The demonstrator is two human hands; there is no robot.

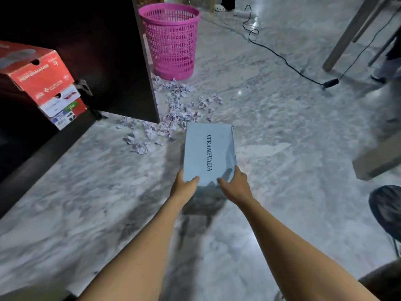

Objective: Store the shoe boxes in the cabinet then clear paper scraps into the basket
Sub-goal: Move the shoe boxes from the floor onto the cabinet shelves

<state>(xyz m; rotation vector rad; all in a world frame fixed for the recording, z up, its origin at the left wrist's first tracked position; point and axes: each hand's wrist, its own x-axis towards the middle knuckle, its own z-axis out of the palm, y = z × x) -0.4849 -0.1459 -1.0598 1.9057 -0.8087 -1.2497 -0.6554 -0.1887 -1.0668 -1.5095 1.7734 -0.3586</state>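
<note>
A light blue shoe box (207, 148) printed VERANEVADA is held above the marble floor. My left hand (184, 184) grips its near left corner, thumb on the lid. My right hand (235, 183) grips its near right corner. To the left, a dark cabinet (104, 51) stands open, with red and white shoe boxes (41, 83) stacked inside. Crumpled paper scraps (173, 107) lie strewn on the floor between the cabinet's side panel and a pink plastic basket (172, 40), which stands upright beyond them.
A black cable (282, 57) with an adapter runs across the floor at the right. Table legs (345, 40) stand at the far right. A cardboard box (377, 157) and a dark round stool (388, 209) sit at the right edge. A person's feet show at the top.
</note>
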